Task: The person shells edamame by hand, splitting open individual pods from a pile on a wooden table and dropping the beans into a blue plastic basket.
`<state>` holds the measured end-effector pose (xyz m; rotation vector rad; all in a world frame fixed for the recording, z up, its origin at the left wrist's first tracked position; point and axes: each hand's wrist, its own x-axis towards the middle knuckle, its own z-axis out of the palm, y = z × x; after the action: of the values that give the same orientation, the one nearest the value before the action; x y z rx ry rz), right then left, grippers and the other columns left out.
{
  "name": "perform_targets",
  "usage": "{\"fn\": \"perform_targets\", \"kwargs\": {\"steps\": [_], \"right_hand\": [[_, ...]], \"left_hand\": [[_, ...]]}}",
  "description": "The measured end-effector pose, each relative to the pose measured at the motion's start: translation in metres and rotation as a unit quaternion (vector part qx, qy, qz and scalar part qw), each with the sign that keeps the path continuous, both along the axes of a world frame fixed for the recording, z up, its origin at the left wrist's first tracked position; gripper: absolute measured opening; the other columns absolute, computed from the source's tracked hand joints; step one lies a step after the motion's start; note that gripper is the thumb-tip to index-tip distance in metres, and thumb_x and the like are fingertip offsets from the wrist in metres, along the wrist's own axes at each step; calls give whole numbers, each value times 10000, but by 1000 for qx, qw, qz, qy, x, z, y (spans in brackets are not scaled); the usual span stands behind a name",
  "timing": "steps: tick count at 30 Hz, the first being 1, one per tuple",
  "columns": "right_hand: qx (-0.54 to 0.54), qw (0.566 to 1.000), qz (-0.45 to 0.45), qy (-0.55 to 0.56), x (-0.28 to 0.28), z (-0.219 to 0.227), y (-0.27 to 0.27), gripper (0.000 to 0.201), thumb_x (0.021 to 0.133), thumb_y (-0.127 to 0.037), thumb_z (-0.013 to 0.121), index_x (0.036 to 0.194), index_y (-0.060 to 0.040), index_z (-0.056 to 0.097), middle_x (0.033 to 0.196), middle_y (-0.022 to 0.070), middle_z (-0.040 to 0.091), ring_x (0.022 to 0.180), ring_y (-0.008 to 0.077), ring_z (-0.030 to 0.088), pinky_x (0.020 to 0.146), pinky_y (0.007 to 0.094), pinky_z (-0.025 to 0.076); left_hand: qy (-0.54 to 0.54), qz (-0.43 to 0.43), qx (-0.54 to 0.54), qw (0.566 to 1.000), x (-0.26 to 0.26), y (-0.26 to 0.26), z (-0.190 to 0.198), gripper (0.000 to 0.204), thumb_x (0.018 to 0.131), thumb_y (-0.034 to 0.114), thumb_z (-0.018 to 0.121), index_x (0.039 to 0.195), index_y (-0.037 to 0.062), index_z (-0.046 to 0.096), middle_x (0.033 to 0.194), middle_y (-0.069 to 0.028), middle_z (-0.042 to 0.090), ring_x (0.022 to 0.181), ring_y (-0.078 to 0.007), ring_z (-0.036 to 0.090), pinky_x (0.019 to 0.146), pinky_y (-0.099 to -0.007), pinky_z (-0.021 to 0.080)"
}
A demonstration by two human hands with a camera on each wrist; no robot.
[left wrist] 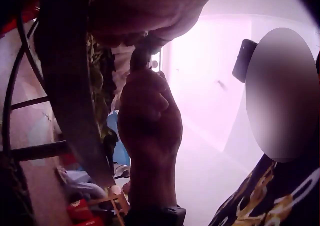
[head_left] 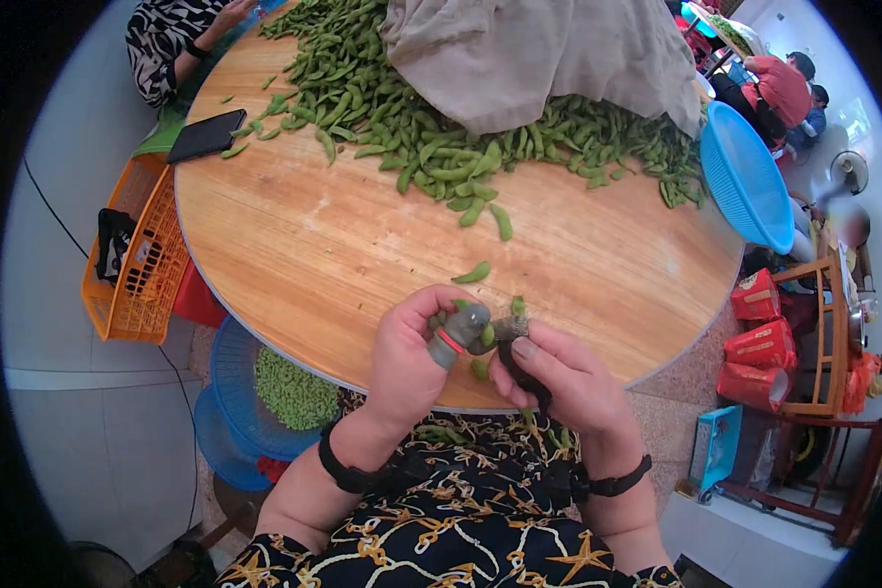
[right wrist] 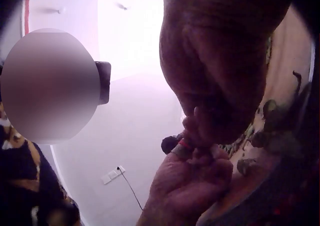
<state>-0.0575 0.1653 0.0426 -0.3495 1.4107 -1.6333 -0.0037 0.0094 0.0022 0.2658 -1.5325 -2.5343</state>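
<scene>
A black smartphone [head_left: 207, 136] lay near an orange plastic crate [head_left: 162, 284] that held a black item [head_left: 116, 243]. At the right, three red packages [head_left: 760, 343] stood in a row beside a wooden frame [head_left: 833, 338], with a light-blue tray [head_left: 716, 446] near a dark-red metal rack [head_left: 853, 480]. Farther back, a person in a red shirt [head_left: 782, 90] leaned forward. A cable [right wrist: 132, 188] ran down from a wall socket [right wrist: 113, 175]

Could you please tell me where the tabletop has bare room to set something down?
On the wooden table, one patch lies between the black phone and the left hand; another between the blue basket and the right hand. The far side is crowded with green pods and a cloth; loose pods lie near the hands.
</scene>
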Motion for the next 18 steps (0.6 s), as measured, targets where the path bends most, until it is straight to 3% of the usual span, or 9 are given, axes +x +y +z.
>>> {"fn": "perform_targets", "kwargs": {"steps": [5, 8, 9, 10, 13, 15, 17, 18], "right_hand": [[46, 998, -43, 8, 2, -3, -3, 215, 932, -194, 414, 794, -57, 505, 657, -34, 478, 558, 37, 419, 477, 175, 325], [49, 998, -28, 41, 1, -2, -1, 200, 929, -185, 425, 797, -61, 509, 654, -39, 484, 548, 31, 421, 466, 174, 323], [50, 998, -28, 41, 2, -3, 0, 200, 929, -185, 425, 797, -61, 509, 654, -39, 484, 548, 31, 421, 466, 174, 323], [32, 999, -23, 6, 2, -3, 1, 201, 928, -184, 427, 793, -60, 510, 645, -42, 481, 540, 31, 420, 465, 176, 327], [21, 998, -39, -35, 4, -4, 0, 184, 915, -168, 450, 800, -48, 528, 635, -44, 486, 534, 34, 428, 470, 181, 339], [29, 997, -61, -40, 4, -6, -2, 168, 904, -154, 471, 811, -35, 545, 633, -42, 494, 538, 38, 439, 476, 184, 347], [108, 978, -98, 150, 6, -8, -5, 118, 867, -111, 524, 841, -9, 577, 635, -16, 534, 557, 46, 471, 495, 195, 369], [108, 978, -98, 150, 6, -9, -7, 118, 867, -111, 524, 841, -9, 577, 635, -16, 534, 557, 46, 471, 495, 195, 369]], "left_hand": [[-6, 21, -98, 995, 2, 3, -2, 73, 817, 67, 604, 868, 26, 572, 780, 20, 559, 711, -45, 499, 641, -207, 421], [37, -16, -19, 999, 2, 2, -3, 100, 798, 104, 634, 826, 32, 571, 782, -18, 559, 741, -75, 514, 662, -209, 411], [64, -71, 24, 995, 1, -3, -6, 89, 803, 88, 625, 837, 26, 570, 774, 6, 545, 734, -68, 508, 658, -215, 415], [91, -124, 67, 986, 0, -6, -8, 80, 808, 72, 616, 848, 20, 570, 766, 29, 531, 727, -62, 501, 654, -221, 419], [66, -161, 137, 975, -1, -9, -2, 95, 811, 73, 612, 872, 24, 558, 782, 12, 537, 760, -74, 514, 672, -219, 424], [46, -134, 83, 986, 1, -4, 2, 118, 811, 69, 611, 899, 28, 545, 813, 6, 537, 781, -76, 516, 689, -218, 427], [27, -107, 28, 994, 1, 3, 2, 144, 810, 64, 609, 927, 32, 532, 843, 0, 537, 802, -77, 518, 706, -217, 430], [30, -78, -5, 996, 1, 6, 1, 165, 811, 50, 601, 954, 35, 520, 874, -4, 534, 822, -77, 518, 724, -216, 433]]}}
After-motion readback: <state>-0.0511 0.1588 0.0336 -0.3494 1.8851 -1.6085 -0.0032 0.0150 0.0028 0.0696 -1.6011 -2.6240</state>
